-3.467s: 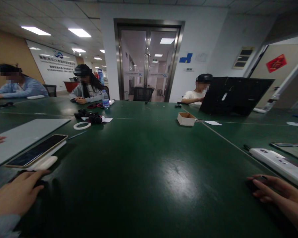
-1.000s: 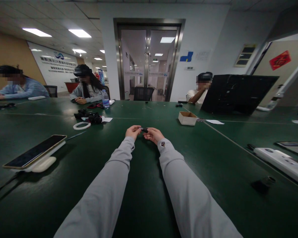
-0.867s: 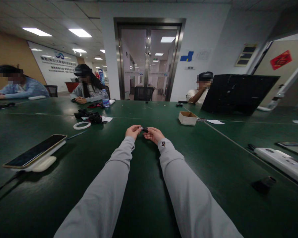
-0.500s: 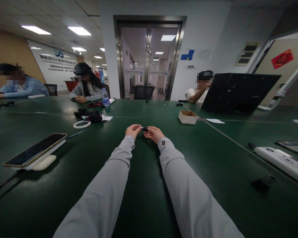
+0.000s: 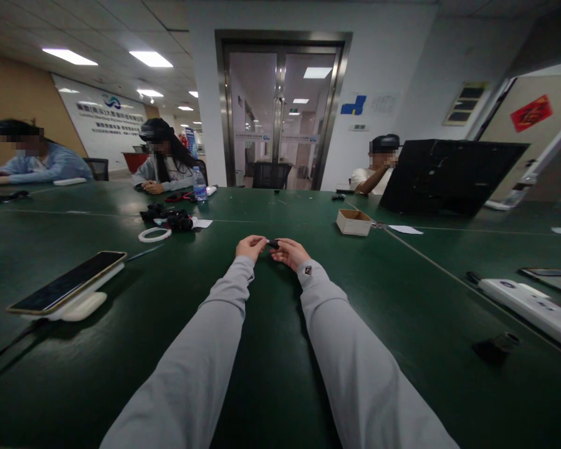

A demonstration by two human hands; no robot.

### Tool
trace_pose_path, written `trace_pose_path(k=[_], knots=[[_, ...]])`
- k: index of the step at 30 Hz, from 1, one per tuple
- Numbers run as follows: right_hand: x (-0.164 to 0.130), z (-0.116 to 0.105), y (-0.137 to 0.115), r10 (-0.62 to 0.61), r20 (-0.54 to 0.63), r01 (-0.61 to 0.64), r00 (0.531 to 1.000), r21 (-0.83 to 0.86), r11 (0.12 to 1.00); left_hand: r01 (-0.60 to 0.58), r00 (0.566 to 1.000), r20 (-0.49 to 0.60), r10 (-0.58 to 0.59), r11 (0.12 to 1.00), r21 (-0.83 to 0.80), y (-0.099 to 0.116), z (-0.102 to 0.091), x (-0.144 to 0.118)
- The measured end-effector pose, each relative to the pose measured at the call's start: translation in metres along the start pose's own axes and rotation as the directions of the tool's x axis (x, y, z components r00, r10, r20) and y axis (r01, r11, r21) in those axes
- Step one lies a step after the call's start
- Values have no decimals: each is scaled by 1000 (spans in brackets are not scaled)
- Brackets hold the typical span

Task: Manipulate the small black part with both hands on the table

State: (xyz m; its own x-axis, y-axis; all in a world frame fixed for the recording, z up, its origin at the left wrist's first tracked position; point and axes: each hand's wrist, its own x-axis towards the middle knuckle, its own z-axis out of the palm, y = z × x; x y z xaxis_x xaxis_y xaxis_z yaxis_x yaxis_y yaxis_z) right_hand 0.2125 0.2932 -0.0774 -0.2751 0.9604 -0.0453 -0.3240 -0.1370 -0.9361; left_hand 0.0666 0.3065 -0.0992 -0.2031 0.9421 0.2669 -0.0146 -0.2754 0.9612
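Both my arms stretch forward in grey sleeves over the dark green table (image 5: 280, 349). My left hand (image 5: 250, 247) and my right hand (image 5: 288, 252) meet at the fingertips above the table's middle. Between them they pinch a small black object (image 5: 273, 243) with a pale tip toward the left hand. What the object is cannot be made out at this size.
A phone on a white stand (image 5: 65, 291) lies at the left. A small black part (image 5: 500, 344) and a white device (image 5: 528, 304) lie at the right. Farther off are a cardboard box (image 5: 353, 222), a white ring (image 5: 154, 235), black gear (image 5: 168, 218), a black laptop (image 5: 449, 176) and three seated people.
Since 3.5 s ago my hands left the table's near edges and came together out front on the small black object. Over the last second they have barely moved.
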Motion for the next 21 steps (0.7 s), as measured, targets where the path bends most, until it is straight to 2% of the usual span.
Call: trace_pose_path(k=[5,21], knots=[[-1,0,0,-2,7,2,1000,1,1000,-24,1000,-6,24,998,55,0,-1,0],[-1,-1,1,-15,32,15,999,9,1000,9,1000,-17,-6,985,170,-4,-3,5]])
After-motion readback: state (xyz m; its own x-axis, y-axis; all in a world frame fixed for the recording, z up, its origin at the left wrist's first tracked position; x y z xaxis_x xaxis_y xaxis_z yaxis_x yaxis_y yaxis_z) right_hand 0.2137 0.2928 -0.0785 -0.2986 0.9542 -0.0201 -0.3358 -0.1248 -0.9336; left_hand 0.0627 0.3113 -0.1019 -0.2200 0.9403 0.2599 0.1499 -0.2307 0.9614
